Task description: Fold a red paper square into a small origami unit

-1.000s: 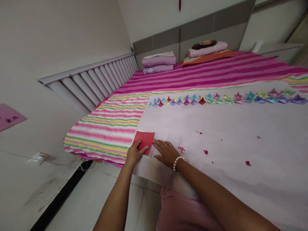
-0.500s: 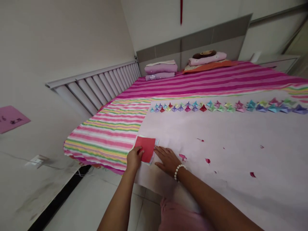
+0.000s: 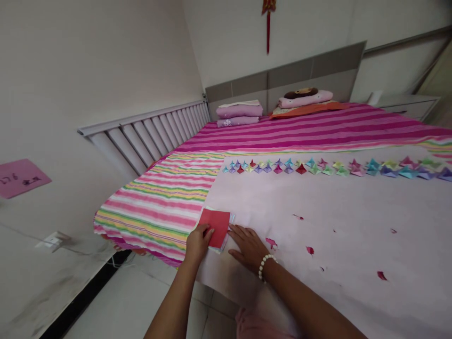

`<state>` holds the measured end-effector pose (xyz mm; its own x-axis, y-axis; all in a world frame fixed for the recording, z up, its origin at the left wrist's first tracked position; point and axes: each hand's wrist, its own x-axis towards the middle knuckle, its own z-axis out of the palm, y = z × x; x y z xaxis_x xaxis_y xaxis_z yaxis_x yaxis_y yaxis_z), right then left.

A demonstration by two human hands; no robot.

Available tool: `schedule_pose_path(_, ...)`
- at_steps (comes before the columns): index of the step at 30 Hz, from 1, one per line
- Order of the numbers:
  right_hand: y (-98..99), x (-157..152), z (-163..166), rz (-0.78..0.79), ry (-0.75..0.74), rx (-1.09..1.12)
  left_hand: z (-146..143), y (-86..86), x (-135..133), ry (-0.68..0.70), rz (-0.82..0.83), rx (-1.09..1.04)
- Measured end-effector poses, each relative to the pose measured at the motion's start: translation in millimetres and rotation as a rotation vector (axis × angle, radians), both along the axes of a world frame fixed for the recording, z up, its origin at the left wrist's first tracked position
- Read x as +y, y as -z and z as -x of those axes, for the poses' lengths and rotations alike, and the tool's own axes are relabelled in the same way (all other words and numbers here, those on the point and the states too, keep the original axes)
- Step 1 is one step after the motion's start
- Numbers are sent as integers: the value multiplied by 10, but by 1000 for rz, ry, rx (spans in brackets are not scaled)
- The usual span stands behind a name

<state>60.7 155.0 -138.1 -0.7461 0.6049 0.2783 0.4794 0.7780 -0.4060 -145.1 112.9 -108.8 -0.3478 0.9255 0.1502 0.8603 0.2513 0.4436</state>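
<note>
red paper square (image 3: 219, 222) tops a paper stack (image 3: 224, 243) near the pale sheet's (image 3: 318, 197) left edge, left hand (image 3: 197, 242) curled on it, grip unclear, right hand (image 3: 250, 247) open, fingertips at its right side.

Ahead of you, a grey headboard (image 3: 293, 75) stands behind the striped bedspread (image 3: 158, 197), with folded purple bedding (image 3: 240, 112) near it. A red ornament (image 3: 268, 30) hangs above; to your left are a slatted rail (image 3: 144, 117), a pink note (image 3: 23, 180) and a wall socket (image 3: 53, 240).
</note>
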Motion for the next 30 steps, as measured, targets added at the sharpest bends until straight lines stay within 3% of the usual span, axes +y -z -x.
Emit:
schedule_pose_path(14, 21, 3, 2, -47, 2, -8, 213, -52, -127, 242, 77, -212)
schedule_pose_path(30, -13, 0, -12, -27, 3, -17, 177, -127, -158, 256, 107, -302)
